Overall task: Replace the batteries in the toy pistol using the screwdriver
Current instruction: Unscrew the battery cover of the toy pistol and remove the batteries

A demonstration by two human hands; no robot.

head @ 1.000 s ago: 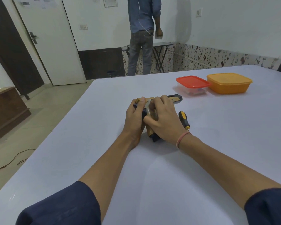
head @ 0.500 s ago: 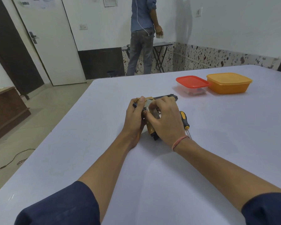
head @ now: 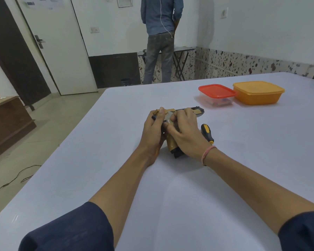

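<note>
Fingers (head: 184, 114) of left hand (head: 154, 131) and right hand (head: 186, 136) clamp the pistol (head: 198, 111) on the surface (head: 243, 160), barrel pointing right, grip near; screwdriver (head: 208, 133) lies just right of the right hand, long axis near-far, handle far, untouched

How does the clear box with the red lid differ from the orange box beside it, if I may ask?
The clear plastic box with the red lid is smaller and lower than the orange plastic box. Its walls are see-through and show something inside; the orange box is opaque, lid and body alike. Both are rounded rectangles, lids on, side by side on the pale table.
</note>
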